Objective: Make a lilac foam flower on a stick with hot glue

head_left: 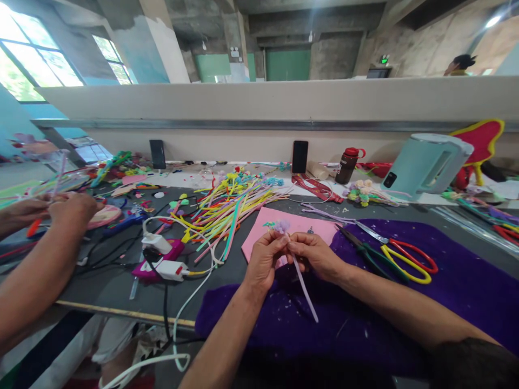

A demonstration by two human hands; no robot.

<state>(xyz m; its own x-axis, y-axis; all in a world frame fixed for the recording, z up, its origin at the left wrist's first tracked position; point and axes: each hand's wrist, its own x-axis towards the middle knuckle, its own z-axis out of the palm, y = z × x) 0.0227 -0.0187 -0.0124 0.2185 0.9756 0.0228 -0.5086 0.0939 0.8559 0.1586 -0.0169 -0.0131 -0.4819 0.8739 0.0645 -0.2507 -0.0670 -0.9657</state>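
Note:
My left hand (pixel 264 260) and my right hand (pixel 314 256) meet over a purple cloth (pixel 458 281), both pinching one lilac pipe cleaner (pixel 303 285). Its top is curled into a small lilac flower (pixel 282 226) just above my fingertips; its free tail hangs down towards me. A pink felt sheet (pixel 263 224) lies right behind my hands.
Scissors with red and yellow handles (pixel 407 259) lie right of my hands. A heap of coloured pipe cleaners (pixel 229 208) and white chargers with cables (pixel 164 259) lie to the left. A co-worker's hands (pixel 60 208) work at far left. A pale kettle (pixel 425 162), a bottle (pixel 347 165) and two phones (pixel 299 156) stand at the back.

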